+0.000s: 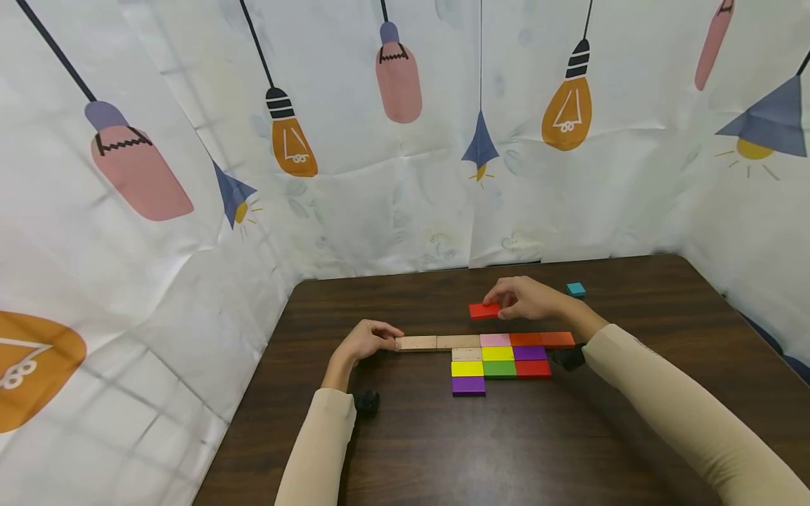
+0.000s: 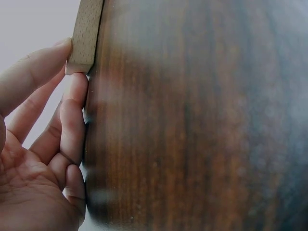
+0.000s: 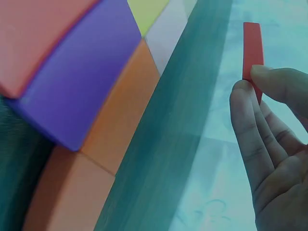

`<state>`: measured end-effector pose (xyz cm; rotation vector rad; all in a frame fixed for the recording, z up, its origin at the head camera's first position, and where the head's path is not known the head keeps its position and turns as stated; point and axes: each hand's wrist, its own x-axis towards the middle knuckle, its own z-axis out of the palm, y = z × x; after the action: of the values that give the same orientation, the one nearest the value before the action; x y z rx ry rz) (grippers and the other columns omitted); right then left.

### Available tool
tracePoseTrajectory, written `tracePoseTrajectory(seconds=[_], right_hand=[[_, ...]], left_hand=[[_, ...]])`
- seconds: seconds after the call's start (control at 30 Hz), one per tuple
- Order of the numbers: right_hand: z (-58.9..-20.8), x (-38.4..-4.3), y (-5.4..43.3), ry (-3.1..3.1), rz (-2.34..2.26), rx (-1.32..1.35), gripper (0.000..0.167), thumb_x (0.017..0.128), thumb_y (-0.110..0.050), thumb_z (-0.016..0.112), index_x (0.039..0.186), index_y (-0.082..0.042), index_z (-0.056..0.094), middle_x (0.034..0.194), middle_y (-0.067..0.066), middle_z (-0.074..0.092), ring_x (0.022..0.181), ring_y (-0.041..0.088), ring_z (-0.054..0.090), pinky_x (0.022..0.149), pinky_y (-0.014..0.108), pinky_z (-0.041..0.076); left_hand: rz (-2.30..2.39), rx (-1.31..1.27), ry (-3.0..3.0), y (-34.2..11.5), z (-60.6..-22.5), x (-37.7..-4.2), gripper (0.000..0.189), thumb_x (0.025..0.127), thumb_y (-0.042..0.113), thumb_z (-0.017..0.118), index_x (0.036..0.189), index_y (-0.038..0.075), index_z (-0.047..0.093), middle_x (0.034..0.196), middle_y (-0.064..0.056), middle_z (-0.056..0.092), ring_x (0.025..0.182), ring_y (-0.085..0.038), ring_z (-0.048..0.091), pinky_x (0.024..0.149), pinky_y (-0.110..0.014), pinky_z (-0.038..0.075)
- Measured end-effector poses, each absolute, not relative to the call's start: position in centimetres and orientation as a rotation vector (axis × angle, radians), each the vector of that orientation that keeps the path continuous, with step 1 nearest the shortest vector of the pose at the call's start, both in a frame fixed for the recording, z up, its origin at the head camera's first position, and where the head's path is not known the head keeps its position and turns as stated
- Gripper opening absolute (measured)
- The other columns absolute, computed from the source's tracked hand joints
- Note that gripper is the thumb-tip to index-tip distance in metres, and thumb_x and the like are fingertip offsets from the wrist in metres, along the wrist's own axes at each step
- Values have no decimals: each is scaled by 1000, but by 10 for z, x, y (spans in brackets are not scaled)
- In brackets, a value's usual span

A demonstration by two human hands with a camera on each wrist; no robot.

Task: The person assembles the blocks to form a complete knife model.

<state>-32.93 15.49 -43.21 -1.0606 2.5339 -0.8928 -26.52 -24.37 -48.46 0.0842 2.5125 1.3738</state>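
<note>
On the table, flat coloured blocks lie edge to edge in rows. A plain wooden block [image 1: 416, 343] forms the left end of the back row, beside a second wooden block [image 1: 458, 341]. My left hand [image 1: 367, 339] holds that left end; in the left wrist view the thumb lies on the block [image 2: 85, 36] and a fingertip touches its end. Behind the row, my right hand [image 1: 520, 298] pinches a red block [image 1: 484, 310] between thumb and fingers, raised off the table. The right wrist view shows this red block [image 3: 253, 45] edge-on, apart from the orange block [image 3: 120, 103].
A pink block [image 1: 494, 340] and two orange blocks continue the back row. Yellow, green, red and purple blocks [image 1: 468, 386] adjoin its front. A small blue block [image 1: 576, 289] lies alone at the back right of the dark table [image 1: 405, 450]. Patterned cloth [image 1: 405, 204] hangs behind.
</note>
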Motion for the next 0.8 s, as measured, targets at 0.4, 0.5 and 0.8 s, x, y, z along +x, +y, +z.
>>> tracePoseTrajectory(seconds=[0.4,0.5,0.8], right_hand=[[-433,-290,181,2520,-962,-1081,30,93,-12,76,121,-19,73,107,-4,65,84,10,63,79,26,55],[-437,-281,189,2515,-997,-1087,29,92,-12,76,121,-19,74,109,-3,66,83,9,63,78,26,56],[-446,-247,202,2508,-994,-1033,32,91,-16,78,122,-24,74,111,-5,63,86,8,63,81,25,56]], left_hand=[[1382,71,2492,-242,-485,-265,16,89,15,80,105,15,81,88,-4,71,83,-21,64,84,-37,51],[1389,68,2489,-241,-486,-266,17,89,15,81,105,14,81,88,-4,71,84,-21,64,84,-37,51],[1392,70,2493,-243,-484,-267,17,88,14,81,106,13,81,88,-4,72,84,-21,64,85,-38,51]])
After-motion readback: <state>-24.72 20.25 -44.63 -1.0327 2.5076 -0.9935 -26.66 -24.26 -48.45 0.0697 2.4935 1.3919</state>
